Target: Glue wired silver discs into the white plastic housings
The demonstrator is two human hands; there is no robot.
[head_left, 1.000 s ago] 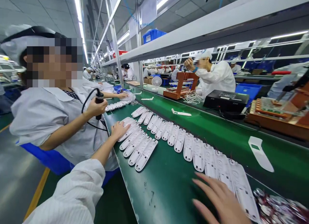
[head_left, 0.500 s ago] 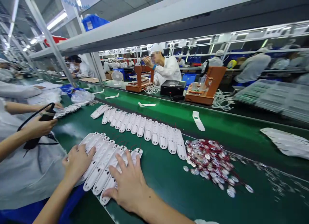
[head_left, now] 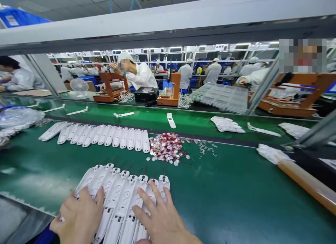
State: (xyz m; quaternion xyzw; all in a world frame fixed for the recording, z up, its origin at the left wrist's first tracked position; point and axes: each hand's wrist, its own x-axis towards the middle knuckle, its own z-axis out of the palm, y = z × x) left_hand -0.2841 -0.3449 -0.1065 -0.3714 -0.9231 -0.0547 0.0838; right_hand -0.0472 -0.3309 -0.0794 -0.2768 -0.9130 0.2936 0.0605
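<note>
Near the table's front edge, white plastic shells lie side by side in a fanned row, with thin red wires sticking out at their far ends. My left hand rests on the left end of that row, fingers slightly bent and thumb apart. Over the right end, my right hand lies with its fingers spread across the last shells. Farther back stands a second row of similar white shells. Beside it is a heap of small silvery discs with red wires.
Small clear pieces are scattered right of the heap. A green conveyor belt behind the table carries white parts. A wrapped roll lies at the right. Overhead runs a shelf beam. Co-workers sit beyond the belt, near orange fixtures.
My view has swung to the right, and the co-worker's hands at the left are out of sight. Both my hands stay on the front row, whose wired ends now show more plainly.
</note>
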